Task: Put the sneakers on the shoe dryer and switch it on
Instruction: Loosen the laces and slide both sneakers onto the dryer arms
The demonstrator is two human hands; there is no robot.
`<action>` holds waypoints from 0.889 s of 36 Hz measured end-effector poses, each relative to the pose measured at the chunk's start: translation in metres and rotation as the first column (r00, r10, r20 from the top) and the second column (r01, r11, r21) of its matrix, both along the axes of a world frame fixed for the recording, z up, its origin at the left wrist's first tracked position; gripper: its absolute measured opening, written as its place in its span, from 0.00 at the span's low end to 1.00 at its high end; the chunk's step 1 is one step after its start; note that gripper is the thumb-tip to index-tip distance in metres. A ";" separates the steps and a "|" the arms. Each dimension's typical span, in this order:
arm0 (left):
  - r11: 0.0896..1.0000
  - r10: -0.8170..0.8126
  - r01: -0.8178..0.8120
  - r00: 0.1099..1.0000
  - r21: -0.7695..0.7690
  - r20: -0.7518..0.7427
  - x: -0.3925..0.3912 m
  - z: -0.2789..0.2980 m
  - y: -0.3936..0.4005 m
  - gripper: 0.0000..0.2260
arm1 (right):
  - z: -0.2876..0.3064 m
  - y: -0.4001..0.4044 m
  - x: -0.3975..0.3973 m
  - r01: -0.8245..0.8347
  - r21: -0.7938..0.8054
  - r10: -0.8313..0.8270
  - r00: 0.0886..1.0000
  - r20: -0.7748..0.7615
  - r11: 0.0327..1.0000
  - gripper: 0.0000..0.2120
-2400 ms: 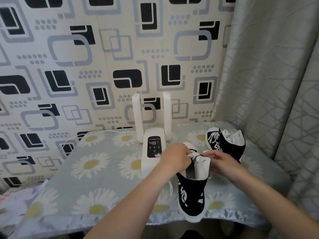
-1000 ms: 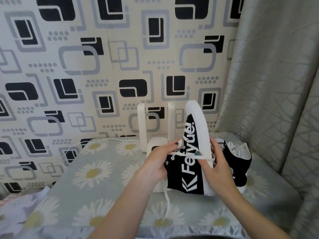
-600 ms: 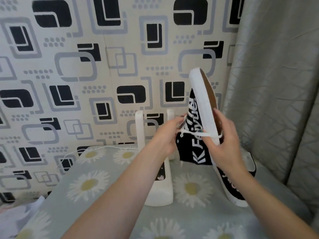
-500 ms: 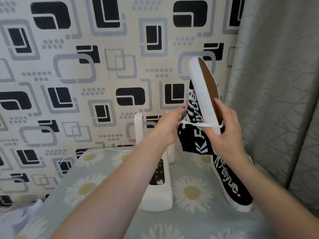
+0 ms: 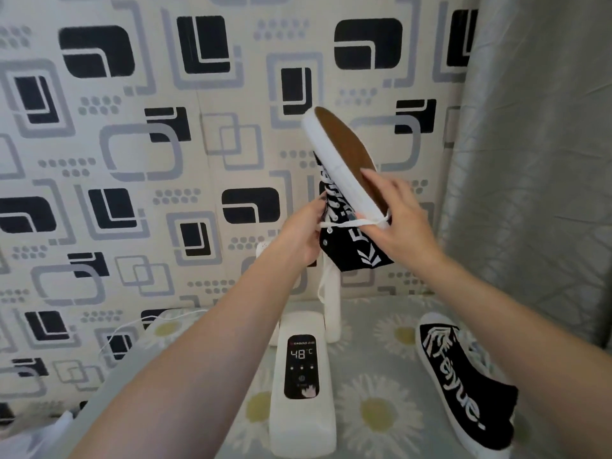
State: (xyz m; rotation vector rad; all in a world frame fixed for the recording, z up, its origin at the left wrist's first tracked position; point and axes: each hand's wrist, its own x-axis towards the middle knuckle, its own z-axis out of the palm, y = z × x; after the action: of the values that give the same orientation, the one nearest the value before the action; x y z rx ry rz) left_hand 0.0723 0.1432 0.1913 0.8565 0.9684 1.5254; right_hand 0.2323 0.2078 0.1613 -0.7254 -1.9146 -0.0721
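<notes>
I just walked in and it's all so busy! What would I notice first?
The black sneaker held upside down in the middle, brown sole up, gripped by both the left hand and right hand above the white dryer. The dryer's screen reads 48. Another sneaker lies on the daisy cloth to the right.

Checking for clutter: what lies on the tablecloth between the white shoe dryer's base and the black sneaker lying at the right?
Only bare daisy-print tablecloth between dryer base and lying black sneaker, head view.
</notes>
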 end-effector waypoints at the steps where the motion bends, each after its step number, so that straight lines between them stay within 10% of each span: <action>1: 1.000 0.004 -0.004 1.000 0.004 -0.002 -0.003 -0.002 0.003 0.09 | 0.002 0.001 -0.002 0.002 0.019 -0.003 1.000 0.029 1.000 0.34; 24: 0.993 -0.101 0.100 0.995 0.066 0.016 -0.010 0.003 0.037 0.07 | 0.047 -0.002 0.009 0.074 0.376 -0.196 0.935 0.297 0.924 0.29; 32: 0.997 -0.078 0.078 0.995 0.001 -0.070 -0.008 0.000 0.040 0.06 | 0.029 0.015 0.009 -0.009 0.191 -0.030 0.979 0.203 0.982 0.30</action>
State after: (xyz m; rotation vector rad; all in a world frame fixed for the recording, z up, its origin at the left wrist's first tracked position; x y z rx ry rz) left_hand 0.0640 0.1828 0.1909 0.9451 0.9716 1.4395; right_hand 0.2417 0.2228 0.1899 -0.6169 -2.0657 -0.3449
